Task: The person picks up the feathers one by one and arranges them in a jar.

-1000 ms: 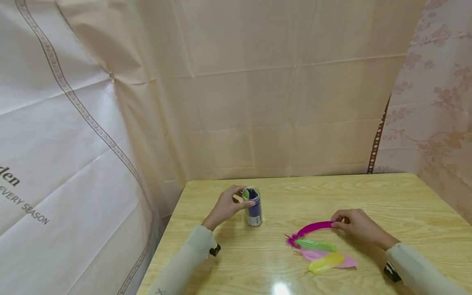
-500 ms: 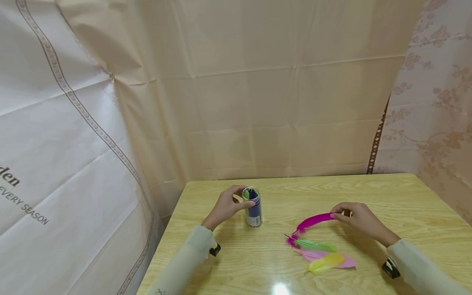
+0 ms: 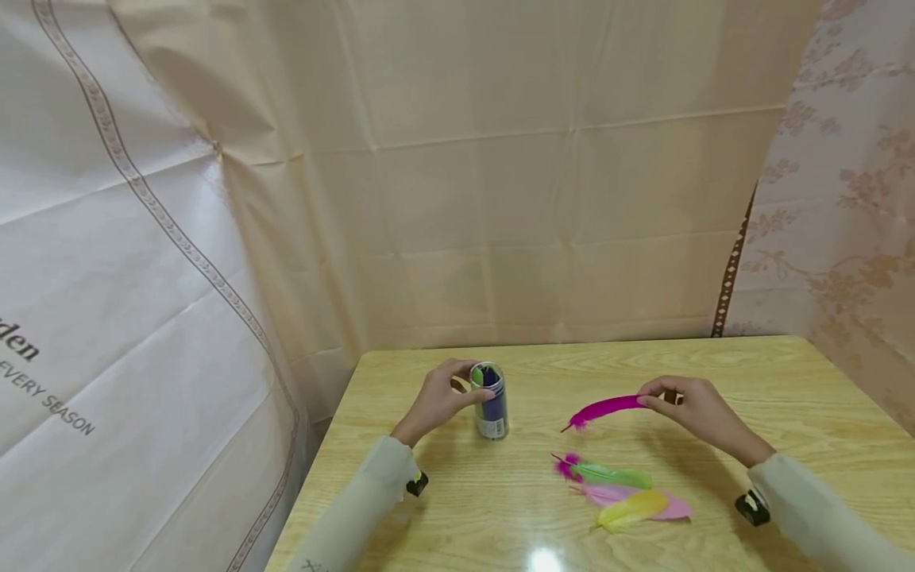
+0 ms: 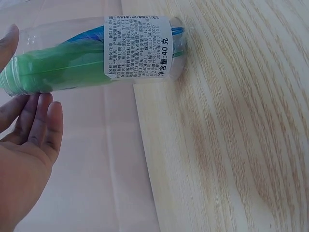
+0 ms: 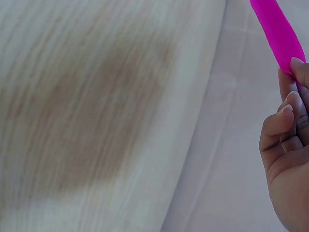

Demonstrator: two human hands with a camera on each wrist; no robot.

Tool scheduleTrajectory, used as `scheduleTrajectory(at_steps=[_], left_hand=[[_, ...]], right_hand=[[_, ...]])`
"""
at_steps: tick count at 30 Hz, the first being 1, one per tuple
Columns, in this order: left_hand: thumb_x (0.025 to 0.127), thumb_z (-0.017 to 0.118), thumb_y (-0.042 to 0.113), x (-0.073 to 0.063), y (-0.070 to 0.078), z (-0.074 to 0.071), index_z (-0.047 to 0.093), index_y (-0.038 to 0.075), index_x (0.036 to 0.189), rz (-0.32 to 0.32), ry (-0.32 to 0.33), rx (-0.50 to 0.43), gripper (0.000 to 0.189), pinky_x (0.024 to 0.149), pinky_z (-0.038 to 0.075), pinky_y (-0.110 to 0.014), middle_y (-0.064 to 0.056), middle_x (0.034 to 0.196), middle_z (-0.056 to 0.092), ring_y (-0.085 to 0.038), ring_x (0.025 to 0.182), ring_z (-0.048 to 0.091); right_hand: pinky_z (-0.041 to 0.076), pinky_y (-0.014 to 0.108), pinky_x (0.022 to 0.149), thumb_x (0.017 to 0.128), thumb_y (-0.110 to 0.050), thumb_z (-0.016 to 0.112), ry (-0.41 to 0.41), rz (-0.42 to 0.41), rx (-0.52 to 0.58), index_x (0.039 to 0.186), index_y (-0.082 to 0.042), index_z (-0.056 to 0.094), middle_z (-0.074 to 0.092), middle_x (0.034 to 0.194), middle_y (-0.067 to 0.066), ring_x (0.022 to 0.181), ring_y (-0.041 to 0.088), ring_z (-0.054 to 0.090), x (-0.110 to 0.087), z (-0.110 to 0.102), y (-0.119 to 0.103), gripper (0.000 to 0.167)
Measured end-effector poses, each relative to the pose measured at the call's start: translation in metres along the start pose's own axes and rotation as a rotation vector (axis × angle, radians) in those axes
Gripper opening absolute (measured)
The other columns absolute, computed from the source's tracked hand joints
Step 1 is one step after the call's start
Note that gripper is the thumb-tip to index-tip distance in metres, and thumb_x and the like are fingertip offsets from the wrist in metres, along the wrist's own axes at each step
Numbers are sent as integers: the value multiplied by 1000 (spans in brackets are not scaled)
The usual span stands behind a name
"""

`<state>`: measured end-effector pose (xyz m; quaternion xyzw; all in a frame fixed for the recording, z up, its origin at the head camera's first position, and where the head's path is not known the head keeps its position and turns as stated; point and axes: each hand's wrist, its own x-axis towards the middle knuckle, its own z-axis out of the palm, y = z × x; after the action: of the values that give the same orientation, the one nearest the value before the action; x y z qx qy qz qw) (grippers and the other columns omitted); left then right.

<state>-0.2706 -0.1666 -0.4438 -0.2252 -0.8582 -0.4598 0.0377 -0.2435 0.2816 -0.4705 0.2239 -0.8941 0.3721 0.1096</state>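
My left hand (image 3: 445, 397) grips a clear jar (image 3: 492, 427) near its mouth, thumb on one side and fingers on the other. The jar stands upright on the table with a green feather (image 4: 63, 67) and a blue feather (image 4: 87, 36) inside, partly behind a white printed label (image 4: 137, 48). My right hand (image 3: 696, 409) pinches the tip of a magenta feather (image 3: 604, 408), held above the table with its quill pointing left. Below it lie a green feather (image 3: 611, 476), a pink feather (image 3: 675, 510), a yellow feather (image 3: 632, 510) and another feather with magenta fluff (image 3: 568, 467), mostly covered.
The wood-grain table (image 3: 772, 381) ends at a back edge against a beige hanging cloth (image 3: 536, 238). A white cloth (image 3: 143, 318) hangs at the left, and a floral one (image 3: 843, 199) at the right.
My right hand has lifted the magenta feather up and away from the other feathers, so its quill end is now apart from them. The left hand and jar have stayed put.
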Motion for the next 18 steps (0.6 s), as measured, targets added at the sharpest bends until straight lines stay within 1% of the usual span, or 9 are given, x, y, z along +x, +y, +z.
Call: scheduleTrajectory(at_steps=[6, 15, 18], left_hand=[[86, 82, 51, 1, 0, 0, 67, 22, 134, 4, 5, 15, 58, 87, 55, -34, 8, 114, 63, -13, 103, 61], [87, 81, 51, 2, -1, 0, 68, 21, 132, 2, 3, 20, 56, 87, 55, -33, 8, 114, 63, -12, 103, 61], [87, 81, 51, 1, -2, 0, 68, 21, 133, -2, -1, 19, 57, 86, 56, -33, 8, 114, 63, -12, 103, 61]], right_hand=[[46, 26, 58, 98, -23, 74, 25, -15, 0, 97, -23, 77, 70, 89, -3, 70, 9, 54, 5, -3, -5, 3], [45, 26, 55, 97, -21, 75, 61, -44, -26, 97, -26, 77, 70, 85, -9, 66, 8, 54, 15, -5, -11, 5], [45, 26, 54, 97, -20, 75, 71, -59, -34, 97, -24, 77, 70, 85, -9, 64, 9, 54, 20, -6, -14, 4]])
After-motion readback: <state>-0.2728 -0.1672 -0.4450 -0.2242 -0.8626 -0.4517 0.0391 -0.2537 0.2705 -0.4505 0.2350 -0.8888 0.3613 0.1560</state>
